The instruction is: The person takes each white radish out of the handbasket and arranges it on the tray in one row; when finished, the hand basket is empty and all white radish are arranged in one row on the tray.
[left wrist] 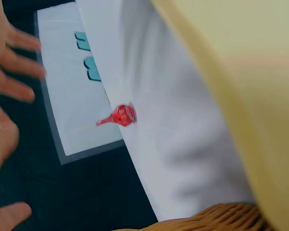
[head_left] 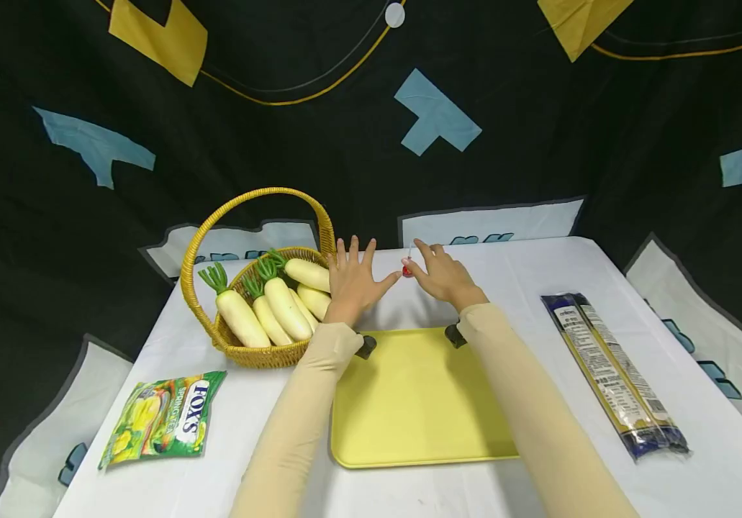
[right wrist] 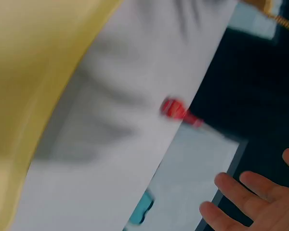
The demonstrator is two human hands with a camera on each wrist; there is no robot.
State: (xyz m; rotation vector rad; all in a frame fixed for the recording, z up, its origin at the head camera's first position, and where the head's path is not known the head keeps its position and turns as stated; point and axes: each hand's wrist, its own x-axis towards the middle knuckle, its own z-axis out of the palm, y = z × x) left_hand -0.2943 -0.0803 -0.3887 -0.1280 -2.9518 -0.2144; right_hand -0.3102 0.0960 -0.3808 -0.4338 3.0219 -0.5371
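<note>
Lollipop (head_left: 407,272); left hand (head_left: 354,284), right hand (head_left: 443,276) either side

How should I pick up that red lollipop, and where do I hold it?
Pinch the lollipop by its thin pale stick, probably best coming down from above: the stick points up, free to grab, while the round red head sits below it on the white table.

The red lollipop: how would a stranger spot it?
On the white table, find the yellow tray. Beyond its far edge, between the left hand and right hand, stands the lollipop. Its red wrapper and thin stick set it apart from the radishes.
</note>
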